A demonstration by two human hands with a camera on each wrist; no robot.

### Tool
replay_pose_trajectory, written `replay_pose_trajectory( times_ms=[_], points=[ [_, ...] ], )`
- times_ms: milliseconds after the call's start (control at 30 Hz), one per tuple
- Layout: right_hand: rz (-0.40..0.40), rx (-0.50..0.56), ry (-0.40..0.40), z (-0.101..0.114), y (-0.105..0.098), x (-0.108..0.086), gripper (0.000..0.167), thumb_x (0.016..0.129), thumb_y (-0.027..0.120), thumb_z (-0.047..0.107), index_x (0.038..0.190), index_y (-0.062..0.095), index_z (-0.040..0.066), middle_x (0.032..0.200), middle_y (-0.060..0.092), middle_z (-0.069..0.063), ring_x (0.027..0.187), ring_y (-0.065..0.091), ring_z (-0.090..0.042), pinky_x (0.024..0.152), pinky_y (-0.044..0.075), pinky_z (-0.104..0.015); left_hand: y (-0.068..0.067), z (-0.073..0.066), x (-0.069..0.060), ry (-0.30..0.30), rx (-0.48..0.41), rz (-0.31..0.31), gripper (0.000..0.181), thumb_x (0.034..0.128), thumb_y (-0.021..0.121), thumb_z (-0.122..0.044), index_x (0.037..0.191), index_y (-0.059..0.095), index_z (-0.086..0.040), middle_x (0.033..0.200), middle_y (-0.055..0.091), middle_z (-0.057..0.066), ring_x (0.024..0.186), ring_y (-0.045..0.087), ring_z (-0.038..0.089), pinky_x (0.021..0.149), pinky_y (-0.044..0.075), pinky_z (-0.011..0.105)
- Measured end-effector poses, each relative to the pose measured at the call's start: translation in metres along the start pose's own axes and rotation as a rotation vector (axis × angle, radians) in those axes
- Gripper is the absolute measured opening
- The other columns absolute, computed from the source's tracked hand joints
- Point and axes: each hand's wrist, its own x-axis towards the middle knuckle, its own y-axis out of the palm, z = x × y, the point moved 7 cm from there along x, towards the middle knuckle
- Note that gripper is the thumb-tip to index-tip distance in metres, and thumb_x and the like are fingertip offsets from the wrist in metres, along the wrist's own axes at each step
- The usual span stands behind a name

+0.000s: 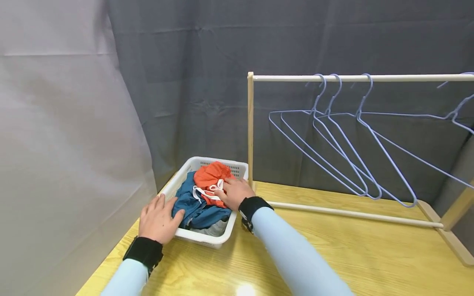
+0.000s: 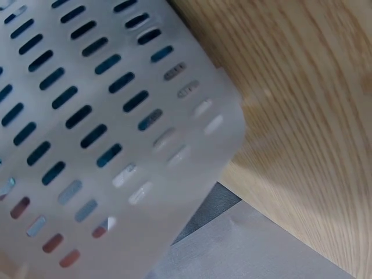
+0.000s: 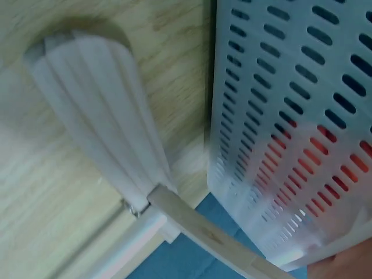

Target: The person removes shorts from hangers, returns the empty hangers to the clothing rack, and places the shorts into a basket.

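Note:
A white plastic basket point(image 1: 177, 176) with slotted walls stands on the table, holding folded clothes. On top lies a red garment point(image 1: 211, 174) with a white drawstring point(image 1: 201, 192). A dark blue garment point(image 1: 189, 201) lies under and beside it, and a grey cloth point(image 1: 212, 228) shows at the near end. My left hand point(image 1: 159, 218) rests at the basket's left rim, fingers spread and thumb over the blue cloth. My right hand point(image 1: 237, 193) reaches over the right rim, its fingers touching the red garment near the drawstring. The right wrist view shows a sliver of that hand.
Right of the basket stands a wooden rack point(image 1: 250, 131) with a white top rail point(image 1: 289, 78). Several lilac hangers point(image 1: 364, 119) hang from it. A low white bar point(image 1: 333, 210) crosses the wooden table point(image 1: 326, 255). Grey curtain point(image 1: 200, 82) hangs behind, pale cloth point(image 1: 70, 144) at left.

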Motion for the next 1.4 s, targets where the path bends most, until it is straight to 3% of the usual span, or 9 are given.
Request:
replay_pose_trajectory(
  times_ms=[167,367,567,800,967,1167,1267,1400],
  points=[
    [0.122,-0.079,-0.008,0.016,-0.001,-0.003,0.053,0.106,0.038,0.053,0.125,0.073,0.018,0.132,0.066,-0.002,0.124,0.059,-0.026,0.116,0.025,-0.054,-0.002,0.008,-0.007,-0.021,0.004,0.022,0.056,0.1007,0.055,-0.046,0.144,0.055,-0.009,0.153,0.037,0.03,0.143,0.027,0.047,0.108,0.019,0.068],
    [0.219,-0.182,0.03,0.014,0.008,0.007,0.05,0.107,0.037,0.051,0.124,0.073,0.021,0.121,0.072,0.001,0.123,0.059,-0.027,0.118,0.02,-0.052,-0.007,0.008,-0.004,0.001,0.003,-0.019,0.056,0.1007,0.055,-0.046,0.142,0.057,-0.008,0.152,0.039,0.031,0.142,0.028,0.047,0.107,0.02,0.068],
    [0.284,-0.225,0.044,0.016,0.021,0.01,0.042,0.106,0.043,0.045,0.112,0.077,0.021,0.106,0.075,0.003,0.11,0.065,-0.019,0.118,0.02,-0.053,0.0,0.012,-0.007,-0.002,0.01,0.005,0.056,0.1001,0.055,-0.046,0.142,0.057,-0.008,0.151,0.04,0.031,0.142,0.029,0.048,0.107,0.022,0.069],
    [0.2,-0.156,0.047,0.021,0.035,0.02,0.057,0.105,0.036,0.056,0.142,0.062,0.021,0.141,0.06,-0.002,0.133,0.051,-0.03,0.119,0.017,-0.054,-0.002,0.025,-0.009,-0.047,0.028,0.024,0.057,0.101,0.055,-0.044,0.144,0.054,-0.007,0.152,0.039,0.031,0.143,0.027,0.048,0.107,0.02,0.07],
    [0.075,-0.107,0.084,0.011,0.034,0.023,0.057,0.104,0.037,0.056,0.142,0.061,0.02,0.142,0.059,-0.002,0.134,0.048,-0.029,0.118,0.021,-0.051,0.001,0.024,-0.002,-0.042,0.014,0.014,0.057,0.1011,0.055,-0.044,0.144,0.054,-0.007,0.152,0.039,0.03,0.143,0.028,0.047,0.108,0.019,0.07],
    [-0.099,0.041,0.06,-0.003,0.027,0.007,0.056,0.103,0.042,0.051,0.137,0.063,0.013,0.139,0.06,-0.008,0.131,0.051,-0.028,0.116,0.03,-0.046,0.013,0.022,0.003,-0.035,0.018,0.056,0.058,0.1007,0.055,-0.045,0.145,0.053,-0.007,0.152,0.038,0.031,0.143,0.027,0.048,0.108,0.019,0.071],
    [-0.141,0.115,0.016,0.0,0.013,-0.003,0.054,0.103,0.045,0.046,0.143,0.058,0.013,0.145,0.054,-0.01,0.136,0.047,-0.028,0.114,0.033,-0.043,0.008,0.023,0.008,-0.024,0.012,0.038,0.06,0.1005,0.056,-0.045,0.146,0.052,-0.007,0.153,0.036,0.032,0.142,0.026,0.049,0.108,0.018,0.072],
    [-0.141,0.186,-0.024,0.003,-0.009,-0.025,0.054,0.103,0.049,0.045,0.15,0.051,0.018,0.154,0.045,-0.012,0.142,0.039,-0.031,0.115,0.031,-0.048,-0.004,0.021,0.008,0.007,0.006,-0.011,0.061,0.1002,0.057,-0.045,0.146,0.05,-0.006,0.153,0.035,0.032,0.141,0.028,0.051,0.108,0.018,0.073]
  ],
)
